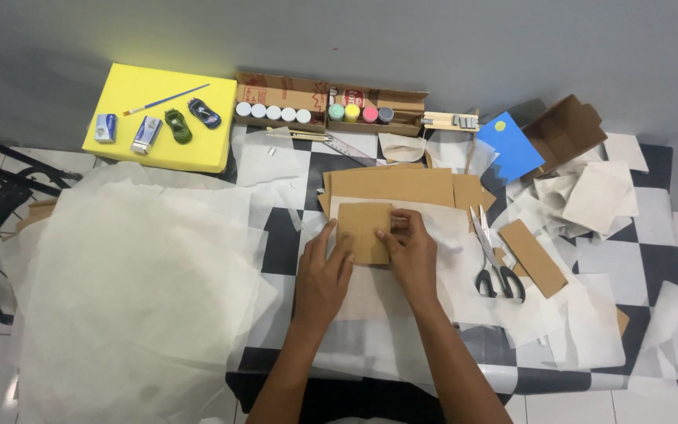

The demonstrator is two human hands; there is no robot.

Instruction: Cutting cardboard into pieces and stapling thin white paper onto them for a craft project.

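Hands meet on a small cardboard square (pixel 363 232): left hand (pixel 323 271) flat at its edge, right hand (pixel 411 247) pinching its right side. Beyond them, cardboard boxes (pixel 331 100) hold paint pots (pixel 273 112).

Brown paint-jar boxes (pixel 331 98) by wall

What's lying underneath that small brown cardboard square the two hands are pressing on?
Under the small brown cardboard square lies a white paper sheet, with a larger brown cardboard sheet behind. Whatever sits directly beneath the square is covered.
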